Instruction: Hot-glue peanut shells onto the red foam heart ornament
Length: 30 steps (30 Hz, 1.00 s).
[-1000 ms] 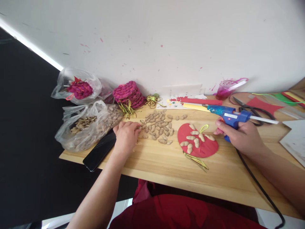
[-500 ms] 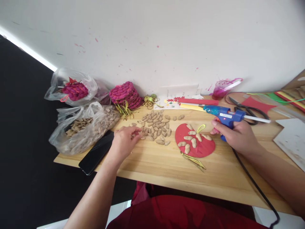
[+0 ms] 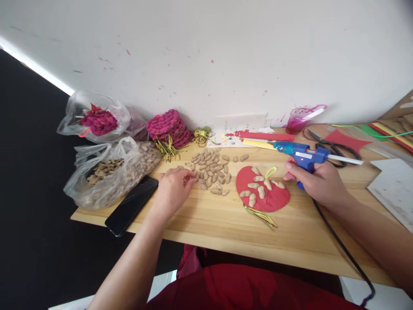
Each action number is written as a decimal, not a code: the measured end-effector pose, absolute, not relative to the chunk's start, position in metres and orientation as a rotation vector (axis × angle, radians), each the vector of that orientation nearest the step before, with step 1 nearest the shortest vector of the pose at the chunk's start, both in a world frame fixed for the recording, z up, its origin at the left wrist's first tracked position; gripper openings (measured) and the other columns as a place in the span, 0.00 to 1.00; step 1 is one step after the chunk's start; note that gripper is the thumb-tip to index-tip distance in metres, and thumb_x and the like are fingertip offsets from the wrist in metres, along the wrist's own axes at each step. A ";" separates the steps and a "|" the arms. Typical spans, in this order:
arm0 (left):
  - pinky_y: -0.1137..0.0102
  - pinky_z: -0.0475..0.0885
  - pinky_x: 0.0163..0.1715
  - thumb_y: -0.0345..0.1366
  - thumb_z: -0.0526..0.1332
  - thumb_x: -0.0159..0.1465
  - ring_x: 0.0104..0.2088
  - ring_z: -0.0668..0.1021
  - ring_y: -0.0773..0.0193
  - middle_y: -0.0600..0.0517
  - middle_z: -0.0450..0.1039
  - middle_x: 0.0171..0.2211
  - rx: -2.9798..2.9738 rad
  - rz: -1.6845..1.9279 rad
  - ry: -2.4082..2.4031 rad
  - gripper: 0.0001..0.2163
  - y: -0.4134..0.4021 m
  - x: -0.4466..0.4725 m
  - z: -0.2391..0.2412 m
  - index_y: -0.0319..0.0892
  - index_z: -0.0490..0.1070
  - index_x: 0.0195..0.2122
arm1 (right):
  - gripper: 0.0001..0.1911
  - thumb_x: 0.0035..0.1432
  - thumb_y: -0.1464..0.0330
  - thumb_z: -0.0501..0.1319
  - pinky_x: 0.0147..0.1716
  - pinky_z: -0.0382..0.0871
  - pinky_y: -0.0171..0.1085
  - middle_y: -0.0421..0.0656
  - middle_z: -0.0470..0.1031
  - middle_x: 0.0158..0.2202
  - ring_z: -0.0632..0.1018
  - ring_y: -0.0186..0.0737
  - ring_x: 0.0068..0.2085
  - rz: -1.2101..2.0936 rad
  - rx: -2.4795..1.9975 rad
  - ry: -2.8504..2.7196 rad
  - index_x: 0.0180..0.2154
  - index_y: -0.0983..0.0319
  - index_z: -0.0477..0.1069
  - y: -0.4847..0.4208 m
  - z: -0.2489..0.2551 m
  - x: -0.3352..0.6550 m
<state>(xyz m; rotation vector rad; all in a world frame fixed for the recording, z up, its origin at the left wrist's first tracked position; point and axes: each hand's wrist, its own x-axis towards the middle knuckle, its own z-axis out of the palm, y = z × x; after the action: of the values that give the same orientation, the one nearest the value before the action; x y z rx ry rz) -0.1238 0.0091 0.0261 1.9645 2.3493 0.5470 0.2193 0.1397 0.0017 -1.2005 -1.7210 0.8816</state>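
A blue hot glue gun (image 3: 301, 156) with a clear glue stick in its back is gripped in my right hand (image 3: 322, 183), its nozzle pointing left. Below and left of it lies a red round card (image 3: 274, 201) with several peanuts on it, a yellow loop at its top and a yellow-green tassel at its bottom. My left hand (image 3: 174, 188) is at the left edge of a pile of loose peanuts (image 3: 211, 165), thumb and fingers curled together; what they pinch is hidden.
A black phone (image 3: 131, 206) and plastic bags, one holding peanuts (image 3: 109, 189), lie at left. Purple peanut discs (image 3: 169, 127) are stacked behind. Along the wall stand red paper strips (image 3: 267, 136), a pink-stained cup (image 3: 297, 120) and scissors (image 3: 335, 150). The glue gun's black cord (image 3: 338, 241) crosses the front edge.
My left hand has moved slightly right, its fingertips closer in against the peanut pile. My right hand keeps the glue gun in nearly the same place. The whole view has shifted slightly.
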 end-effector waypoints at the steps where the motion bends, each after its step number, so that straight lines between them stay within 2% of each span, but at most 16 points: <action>1: 0.63 0.69 0.44 0.36 0.63 0.64 0.42 0.79 0.56 0.51 0.81 0.37 1.931 0.542 2.362 0.04 0.011 -0.122 0.026 0.46 0.78 0.37 | 0.07 0.57 0.63 0.65 0.32 0.75 0.39 0.40 0.77 0.22 0.80 0.43 0.26 0.882 -1.200 -1.719 0.30 0.59 0.73 0.140 0.002 0.219; 5: 0.65 0.68 0.39 0.39 0.64 0.63 0.38 0.80 0.56 0.51 0.81 0.35 1.797 0.423 2.462 0.06 0.015 -0.115 0.028 0.45 0.78 0.36 | 0.08 0.56 0.62 0.66 0.32 0.75 0.40 0.40 0.77 0.22 0.80 0.44 0.26 0.882 -1.190 -1.715 0.30 0.59 0.73 0.141 0.001 0.220; 10: 0.64 0.67 0.37 0.40 0.63 0.62 0.36 0.81 0.55 0.50 0.81 0.32 1.665 0.362 2.541 0.07 0.016 -0.110 0.031 0.45 0.79 0.36 | 0.08 0.57 0.62 0.65 0.34 0.75 0.42 0.41 0.79 0.23 0.81 0.46 0.27 0.862 -1.241 -1.730 0.30 0.59 0.73 0.140 0.000 0.222; 26: 0.66 0.68 0.35 0.38 0.64 0.61 0.33 0.81 0.58 0.53 0.82 0.30 1.625 0.523 2.488 0.06 -0.005 -0.107 0.047 0.46 0.80 0.34 | 0.08 0.57 0.63 0.65 0.34 0.74 0.41 0.42 0.78 0.24 0.80 0.44 0.28 0.878 -1.236 -1.728 0.31 0.60 0.74 0.140 0.000 0.222; 30: 0.66 0.67 0.34 0.35 0.64 0.60 0.33 0.81 0.58 0.54 0.81 0.30 1.671 0.351 2.471 0.04 -0.019 -0.106 0.048 0.47 0.80 0.33 | 0.07 0.56 0.63 0.65 0.35 0.75 0.41 0.42 0.78 0.23 0.80 0.43 0.27 0.880 -1.244 -1.731 0.30 0.60 0.74 0.139 0.001 0.220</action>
<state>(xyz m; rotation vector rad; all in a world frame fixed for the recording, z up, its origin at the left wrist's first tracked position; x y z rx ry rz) -0.1056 -0.0190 0.0480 1.6708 2.4714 0.3507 0.2203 0.1393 0.0013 -1.2443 -1.7314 0.8803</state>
